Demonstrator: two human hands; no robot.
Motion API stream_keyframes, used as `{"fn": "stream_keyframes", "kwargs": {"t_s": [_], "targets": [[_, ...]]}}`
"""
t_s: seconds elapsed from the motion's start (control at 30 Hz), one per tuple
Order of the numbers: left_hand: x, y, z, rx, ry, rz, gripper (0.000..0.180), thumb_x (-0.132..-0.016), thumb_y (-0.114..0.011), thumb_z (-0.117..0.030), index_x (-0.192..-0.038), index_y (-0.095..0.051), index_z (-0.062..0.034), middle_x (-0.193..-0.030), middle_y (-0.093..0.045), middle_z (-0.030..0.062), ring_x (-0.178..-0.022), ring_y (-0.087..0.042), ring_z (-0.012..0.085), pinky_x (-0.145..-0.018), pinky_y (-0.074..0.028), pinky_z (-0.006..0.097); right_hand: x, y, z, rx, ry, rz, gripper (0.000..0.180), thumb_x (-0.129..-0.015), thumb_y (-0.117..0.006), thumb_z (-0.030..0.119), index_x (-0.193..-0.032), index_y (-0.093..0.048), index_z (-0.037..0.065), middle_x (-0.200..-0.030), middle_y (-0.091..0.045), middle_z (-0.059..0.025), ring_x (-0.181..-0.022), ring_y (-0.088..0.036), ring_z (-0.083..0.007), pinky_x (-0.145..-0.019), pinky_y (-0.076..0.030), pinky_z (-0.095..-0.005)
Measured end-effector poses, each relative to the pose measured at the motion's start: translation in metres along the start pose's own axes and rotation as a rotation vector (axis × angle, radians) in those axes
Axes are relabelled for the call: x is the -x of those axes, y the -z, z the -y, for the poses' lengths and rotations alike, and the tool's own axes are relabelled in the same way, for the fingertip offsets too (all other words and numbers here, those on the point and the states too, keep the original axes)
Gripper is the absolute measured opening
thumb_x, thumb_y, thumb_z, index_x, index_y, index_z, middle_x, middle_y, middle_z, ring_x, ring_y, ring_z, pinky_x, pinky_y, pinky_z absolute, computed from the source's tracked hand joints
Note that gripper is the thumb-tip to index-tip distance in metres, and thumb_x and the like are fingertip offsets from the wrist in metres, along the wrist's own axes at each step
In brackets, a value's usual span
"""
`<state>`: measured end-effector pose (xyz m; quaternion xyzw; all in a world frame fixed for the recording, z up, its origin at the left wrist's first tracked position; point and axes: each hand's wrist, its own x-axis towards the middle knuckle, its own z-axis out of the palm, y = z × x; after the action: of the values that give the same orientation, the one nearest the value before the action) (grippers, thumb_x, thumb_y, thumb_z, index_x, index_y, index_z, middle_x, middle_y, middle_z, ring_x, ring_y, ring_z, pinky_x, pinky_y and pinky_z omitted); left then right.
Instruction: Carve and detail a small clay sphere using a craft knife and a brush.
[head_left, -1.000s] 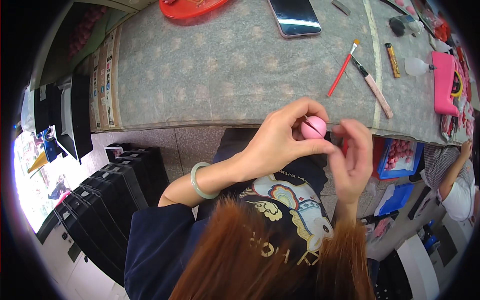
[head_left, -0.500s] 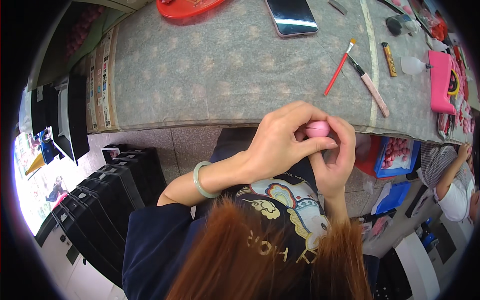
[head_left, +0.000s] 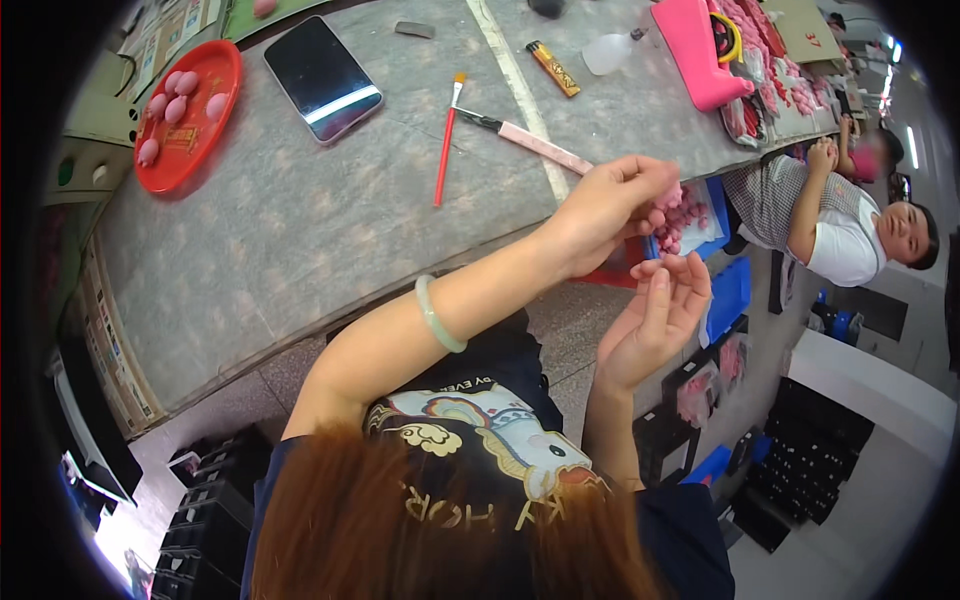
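My left hand [head_left: 610, 212], with a pale green bangle [head_left: 437, 314] on its wrist, is stretched out past the table's front edge. Its fingers are closed together beside a blue bin [head_left: 717, 222]. Pink pieces [head_left: 684, 222] lie in that bin, and pink shows right under my fingertips. I cannot make out whether one is held. Below it, my right hand [head_left: 655, 322] is palm up with its fingers loosely bent and apart, holding nothing that I can see.
On the grey table [head_left: 330, 230] lie a phone [head_left: 322, 78], a red brush [head_left: 446, 145], a pink-handled knife [head_left: 540, 148] and a yellow tube [head_left: 553, 68]. A red plate [head_left: 190, 145] bears several pink balls. A pink tape dispenser [head_left: 695, 60] stands farther right, near a co-worker [head_left: 825, 215].
The view has swung right. My hands were together around a pink ball with a seam; now they are apart, the left reaching out to the blue bin, and the ball is not plainly visible.
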<state>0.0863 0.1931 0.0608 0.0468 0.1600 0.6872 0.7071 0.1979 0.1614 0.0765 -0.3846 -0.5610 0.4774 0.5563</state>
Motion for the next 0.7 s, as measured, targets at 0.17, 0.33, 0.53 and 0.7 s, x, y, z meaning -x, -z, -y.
{"fn": "stream_keyframes", "kwargs": {"t_s": [0.17, 0.33, 0.53, 0.7], "targets": [[0.078, 0.012, -0.016, -0.769, -0.361, -0.081, 0.037, -0.077, -0.065, -0.012, -0.109, -0.053, -0.0002, -0.094, -0.058, 0.0073, -0.083, -0.056, 0.0117, -0.074, -0.045, 0.023, -0.001, -0.002, -0.005, -0.255, -0.415, 0.185, 0.027, -0.088, -0.046, 0.008, -0.114, -0.041, -0.001, -0.101, -0.049, -0.0094, -0.09, -0.05, -0.0153, -0.081, -0.042, -0.0289], [0.146, 0.027, -0.027, -1.275, -0.643, -0.335, 0.039, -0.066, -0.074, -0.009, -0.101, -0.058, -0.0016, -0.092, -0.059, 0.0084, -0.08, -0.057, 0.0158, -0.07, -0.046, 0.027, 0.017, -0.03, -0.015, -0.518, -0.684, 0.592, 0.029, -0.09, -0.046, 0.016, -0.114, -0.041, -0.001, -0.104, -0.05, -0.0109, -0.096, -0.051, -0.0176, -0.085, -0.042, -0.0312], [0.178, 0.037, -0.033, -1.593, -0.651, -0.543, 0.039, -0.061, -0.077, -0.016, -0.093, -0.059, -0.0031, -0.084, -0.059, 0.0079, -0.078, -0.056, 0.0204, -0.072, -0.043, 0.03, 0.032, -0.053, -0.01, -0.516, -1.067, 0.859, 0.032, -0.089, -0.047, 0.018, -0.113, -0.04, -0.003, -0.103, -0.052, -0.014, -0.096, -0.054, -0.0214, -0.085, -0.043, -0.033], [0.173, 0.035, -0.039, -1.745, -0.657, -0.543, 0.038, -0.059, -0.076, -0.02, -0.09, -0.06, -0.0058, -0.084, -0.059, 0.0067, -0.084, -0.053, 0.0236, -0.08, -0.036, 0.032, 0.033, -0.054, -0.027, -0.791, -1.419, 0.816, 0.032, -0.09, -0.046, 0.023, -0.111, -0.044, -0.001, -0.101, -0.053, -0.0126, -0.092, -0.055, -0.0208, -0.083, -0.044, -0.0329]]}}
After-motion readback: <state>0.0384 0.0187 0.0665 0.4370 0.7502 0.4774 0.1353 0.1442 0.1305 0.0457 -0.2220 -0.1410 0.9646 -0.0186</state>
